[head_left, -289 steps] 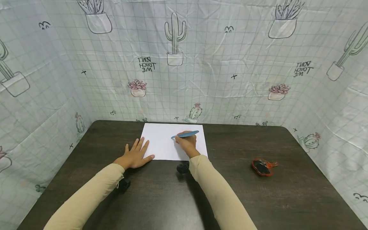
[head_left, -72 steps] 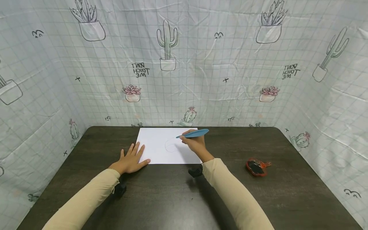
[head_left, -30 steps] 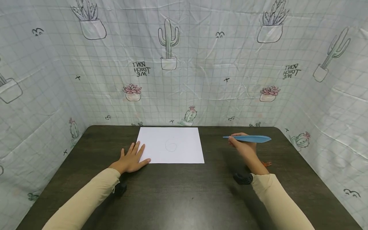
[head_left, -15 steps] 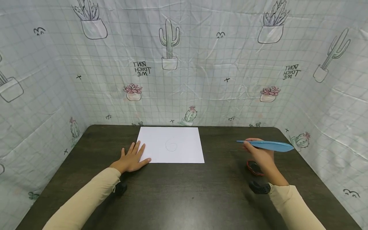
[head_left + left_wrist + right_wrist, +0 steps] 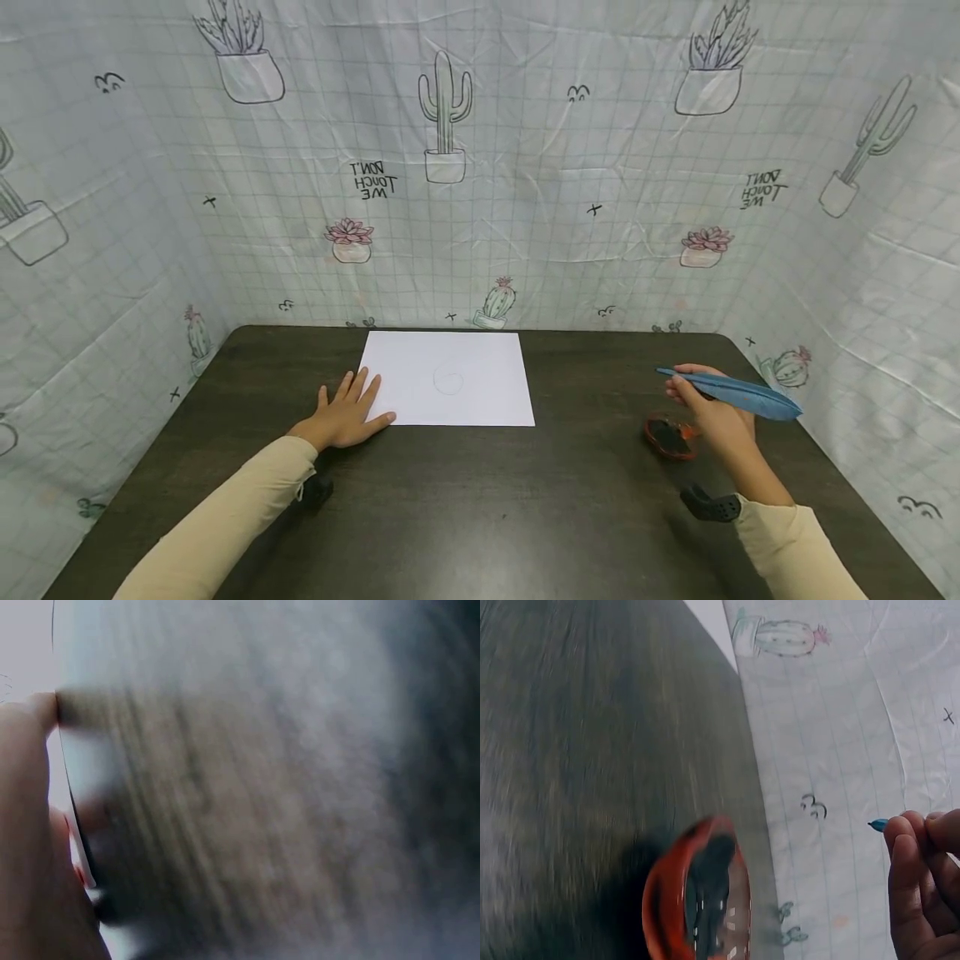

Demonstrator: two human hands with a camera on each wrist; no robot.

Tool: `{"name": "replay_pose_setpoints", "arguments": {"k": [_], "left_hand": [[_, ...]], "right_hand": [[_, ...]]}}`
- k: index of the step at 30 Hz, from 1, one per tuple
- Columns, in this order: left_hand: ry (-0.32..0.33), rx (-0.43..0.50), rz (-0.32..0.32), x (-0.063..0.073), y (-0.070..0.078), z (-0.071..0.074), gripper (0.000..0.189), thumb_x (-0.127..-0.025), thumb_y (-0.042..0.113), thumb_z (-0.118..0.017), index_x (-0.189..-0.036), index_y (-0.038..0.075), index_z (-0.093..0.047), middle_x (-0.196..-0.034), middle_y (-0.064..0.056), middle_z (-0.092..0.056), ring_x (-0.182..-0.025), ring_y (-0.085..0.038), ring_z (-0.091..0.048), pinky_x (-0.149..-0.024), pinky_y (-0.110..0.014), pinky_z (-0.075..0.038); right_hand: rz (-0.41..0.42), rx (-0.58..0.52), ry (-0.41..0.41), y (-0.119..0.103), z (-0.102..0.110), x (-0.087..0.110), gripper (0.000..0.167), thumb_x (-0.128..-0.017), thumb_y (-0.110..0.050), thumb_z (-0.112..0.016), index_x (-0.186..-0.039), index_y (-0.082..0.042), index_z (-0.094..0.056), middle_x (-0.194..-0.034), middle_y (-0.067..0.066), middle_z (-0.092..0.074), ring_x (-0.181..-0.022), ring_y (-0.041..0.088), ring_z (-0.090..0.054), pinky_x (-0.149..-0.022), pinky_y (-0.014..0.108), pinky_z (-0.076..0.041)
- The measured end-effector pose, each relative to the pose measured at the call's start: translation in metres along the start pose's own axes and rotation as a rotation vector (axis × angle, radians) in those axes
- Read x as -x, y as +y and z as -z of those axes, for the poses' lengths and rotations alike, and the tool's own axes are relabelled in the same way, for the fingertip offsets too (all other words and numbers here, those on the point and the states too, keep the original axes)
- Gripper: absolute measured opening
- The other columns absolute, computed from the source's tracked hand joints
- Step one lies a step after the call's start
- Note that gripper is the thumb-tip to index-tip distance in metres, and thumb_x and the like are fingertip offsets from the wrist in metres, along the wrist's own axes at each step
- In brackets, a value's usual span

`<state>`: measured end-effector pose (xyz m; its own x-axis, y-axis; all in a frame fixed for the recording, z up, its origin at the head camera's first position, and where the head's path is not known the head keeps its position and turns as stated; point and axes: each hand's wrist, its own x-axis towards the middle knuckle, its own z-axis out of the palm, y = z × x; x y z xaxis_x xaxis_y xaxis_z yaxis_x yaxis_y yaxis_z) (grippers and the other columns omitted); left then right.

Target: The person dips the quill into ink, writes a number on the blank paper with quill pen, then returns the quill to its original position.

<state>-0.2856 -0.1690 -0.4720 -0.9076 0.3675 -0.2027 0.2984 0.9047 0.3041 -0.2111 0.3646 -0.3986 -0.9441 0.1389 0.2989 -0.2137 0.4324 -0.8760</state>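
My left hand [image 5: 345,417] lies with spread fingers on the left edge of a white paper sheet [image 5: 491,400]. A thin curl-shaped line [image 5: 448,393] is drawn on the sheet. My right hand [image 5: 718,423] pinches a blue feather quill pen [image 5: 761,398] between thumb and fingers, its tip pointing left. That hand is raised above the table's right side, just beyond a small orange-red dish [image 5: 670,457] with black liquid in it. In the right wrist view the quill's tip [image 5: 878,825] pokes out past the fingertips, above and right of the glossy dish [image 5: 666,892].
A dark wooden table [image 5: 465,508] lies under everything. Behind it and along both sides hangs a white cactus-print cloth [image 5: 525,208]. Black wrist cameras, such as the right one [image 5: 708,505], hang below both wrists.
After drawing the curl on the sheet, my right hand has left the paper with the quill and moved right, over to the dish. My left hand has stayed on the sheet.
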Motion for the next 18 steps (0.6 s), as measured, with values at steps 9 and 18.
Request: {"name": "replay_pose_setpoints", "arguments": {"k": [9,18], "left_hand": [[0.01,-0.003,0.001,0.008,0.012,0.01,0.083,-0.097,0.061,-0.036,-0.155,0.008,-0.008,-0.159,-0.021,0.004,-0.145,-0.043,0.004,-0.104,-0.071,0.007],[0.004,-0.001,0.0,0.007,0.009,0.008,0.085,-0.096,0.063,-0.035,-0.155,0.008,-0.007,-0.16,-0.02,0.005,-0.145,-0.043,0.005,-0.105,-0.071,0.008]], "right_hand": [[0.314,0.334,0.188,0.004,0.012,0.01,0.021,-0.085,0.0,-0.07,-0.106,0.003,-0.071,-0.08,0.007,-0.074,-0.068,-0.015,-0.061,-0.056,0.008,-0.046],[0.38,0.416,0.221,0.013,0.012,0.017,0.023,-0.082,0.002,-0.072,-0.104,-0.003,-0.073,-0.083,0.016,-0.073,-0.068,-0.021,-0.054,-0.048,0.006,-0.038]]}}
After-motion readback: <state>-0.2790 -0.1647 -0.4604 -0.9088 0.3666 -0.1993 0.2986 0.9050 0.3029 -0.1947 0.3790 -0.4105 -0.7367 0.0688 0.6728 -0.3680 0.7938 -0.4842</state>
